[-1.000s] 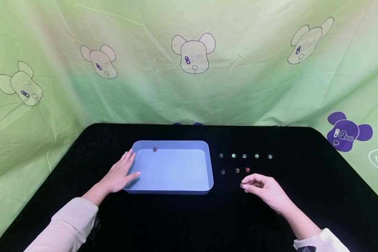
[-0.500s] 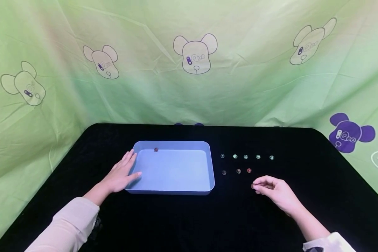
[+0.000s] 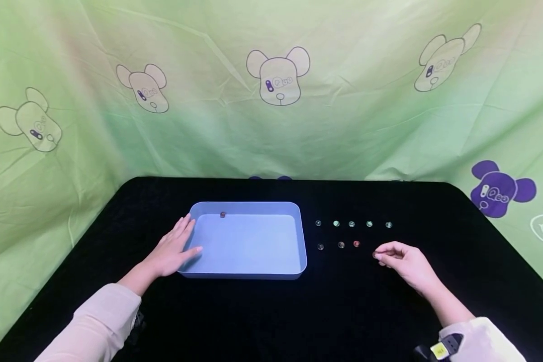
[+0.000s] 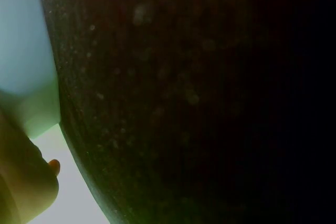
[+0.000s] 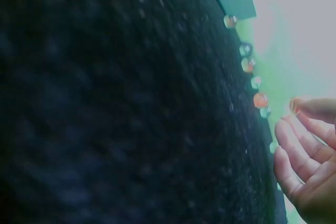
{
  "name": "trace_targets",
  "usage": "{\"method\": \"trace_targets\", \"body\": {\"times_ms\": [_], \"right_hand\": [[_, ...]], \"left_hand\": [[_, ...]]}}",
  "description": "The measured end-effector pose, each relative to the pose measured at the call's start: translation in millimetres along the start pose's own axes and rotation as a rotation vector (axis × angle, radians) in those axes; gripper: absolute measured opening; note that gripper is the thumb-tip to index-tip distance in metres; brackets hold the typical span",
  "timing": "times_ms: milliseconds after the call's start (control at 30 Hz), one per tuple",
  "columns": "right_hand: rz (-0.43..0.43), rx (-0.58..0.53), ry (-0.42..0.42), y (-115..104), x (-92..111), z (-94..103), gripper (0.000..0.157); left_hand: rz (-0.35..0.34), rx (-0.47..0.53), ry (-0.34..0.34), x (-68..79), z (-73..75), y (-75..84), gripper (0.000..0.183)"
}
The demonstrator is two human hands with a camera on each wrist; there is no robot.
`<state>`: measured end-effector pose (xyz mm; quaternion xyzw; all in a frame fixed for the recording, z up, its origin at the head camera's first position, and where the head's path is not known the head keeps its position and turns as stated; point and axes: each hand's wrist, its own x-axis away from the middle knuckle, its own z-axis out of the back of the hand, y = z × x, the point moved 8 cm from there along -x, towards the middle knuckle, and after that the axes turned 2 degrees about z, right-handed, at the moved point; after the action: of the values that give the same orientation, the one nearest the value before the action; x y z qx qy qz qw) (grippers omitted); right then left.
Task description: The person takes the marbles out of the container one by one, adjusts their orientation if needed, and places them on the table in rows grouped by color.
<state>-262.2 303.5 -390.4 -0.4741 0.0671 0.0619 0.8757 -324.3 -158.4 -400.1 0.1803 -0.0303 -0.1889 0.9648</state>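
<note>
A blue rectangular tray (image 3: 249, 275) lies on the black table, and my left hand (image 3: 169, 251) rests with fingers spread along its left rim. One brownish marble (image 3: 222, 214) sits inside at the tray's back wall. To the right of the tray, my right hand (image 3: 404, 264) pinches a small marble (image 3: 375, 255) between thumb and fingertips; the fingers cover most of it. In the right wrist view, that marble (image 5: 294, 105) shows orange at the fingertips. Three marbles stand in a front row, the red marble (image 3: 356, 244) nearest my right fingertips.
Behind the front row runs a back row of several clear and greenish marbles, among them a green marble (image 3: 369, 223). A green printed cloth (image 3: 278, 141) hangs around the far and side edges of the black tabletop (image 3: 271, 317).
My right hand has moved to the right with the pinched marble, then slightly away from me, beside the front row's right end. The left hand and the tray stay put.
</note>
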Motion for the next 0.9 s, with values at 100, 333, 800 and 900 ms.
{"method": "trace_targets", "body": {"times_ms": [100, 333, 800, 900], "right_hand": [[0.001, 0.029, 0.000, 3.4, -5.6, 1.6, 0.019], [0.012, 0.106, 0.005, 7.8, -18.8, 7.4, 0.016], [0.047, 0.354, 0.014, 6.1, -33.6, 10.5, 0.009], [0.040, 0.373, 0.005, 7.8, -36.0, 9.9, 0.009]], "left_hand": [[0.002, 0.002, -0.003, 0.5, 0.0, -0.8, 0.073], [-0.005, 0.003, 0.001, 0.3, 1.7, -1.6, 0.073], [0.002, 0.008, -0.010, -0.7, 0.6, -2.2, 0.074], [-0.002, 0.010, -0.008, -0.5, 0.5, -1.3, 0.073]]}}
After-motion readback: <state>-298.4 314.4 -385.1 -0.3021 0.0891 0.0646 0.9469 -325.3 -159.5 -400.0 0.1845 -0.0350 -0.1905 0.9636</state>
